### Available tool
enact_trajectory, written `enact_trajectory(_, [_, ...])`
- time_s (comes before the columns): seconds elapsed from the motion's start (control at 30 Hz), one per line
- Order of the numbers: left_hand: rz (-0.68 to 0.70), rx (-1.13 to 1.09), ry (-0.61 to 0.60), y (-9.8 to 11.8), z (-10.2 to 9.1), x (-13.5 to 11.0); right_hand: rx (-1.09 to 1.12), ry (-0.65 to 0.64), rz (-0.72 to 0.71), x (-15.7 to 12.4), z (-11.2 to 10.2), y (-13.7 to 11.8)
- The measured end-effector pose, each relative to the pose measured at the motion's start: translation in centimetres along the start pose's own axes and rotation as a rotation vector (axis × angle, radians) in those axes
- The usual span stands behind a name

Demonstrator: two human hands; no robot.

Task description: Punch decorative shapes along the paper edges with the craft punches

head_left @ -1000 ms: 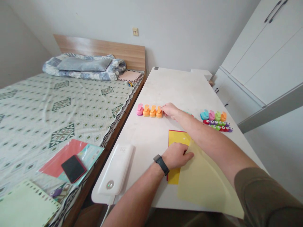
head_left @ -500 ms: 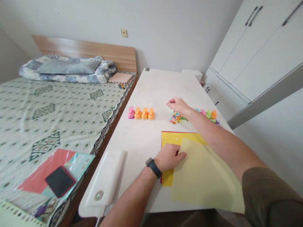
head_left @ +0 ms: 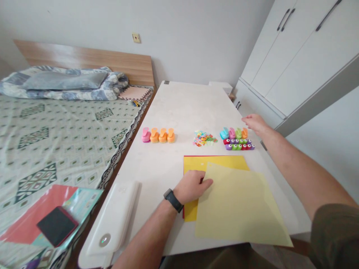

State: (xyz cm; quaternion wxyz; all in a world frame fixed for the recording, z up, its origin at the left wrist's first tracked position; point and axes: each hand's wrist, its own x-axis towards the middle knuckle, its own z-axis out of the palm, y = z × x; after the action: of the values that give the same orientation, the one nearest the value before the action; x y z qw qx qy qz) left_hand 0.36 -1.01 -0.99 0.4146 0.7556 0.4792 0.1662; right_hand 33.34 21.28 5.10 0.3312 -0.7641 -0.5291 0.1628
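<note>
The left hand lies on the stacked paper, its fingers curled under and its thumb reaching over the left edge of the pale yellow sheet; whether it pinches that sheet cannot be told. A dark wristband circles the wrist. The pale yellow sheet sits askew over the bright yellow sheet, beneath which a thin red edge shows. The right hand is at the right side of the counter, fingers bent and close to one another; whether the tips meet or hold something is unclear.

Nearest to it is a row of four punches in blue, pink, green and orange, with two rows of small eyed figures just in front. Left of these, beyond the paper, lies a pile of small colourful pieces. Farther left stand one pink punch and three orange punches, side by side. A white oblong device rests near the counter's left front corner. Beyond that edge, a dark phone lies on the bed.
</note>
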Motion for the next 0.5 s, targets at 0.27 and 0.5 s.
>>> enact_trajectory(0.27, [-0.011,-0.022,-0.024,0.0,0.1,0.2,-0.109,-0.023,0.018,-0.1,-0.7,3.5])
enact_trajectory(0.5, [-0.012,-0.027,-0.029,-0.1,0.3,0.3,-0.238,-0.103,-0.139,1.3,0.6,3.3])
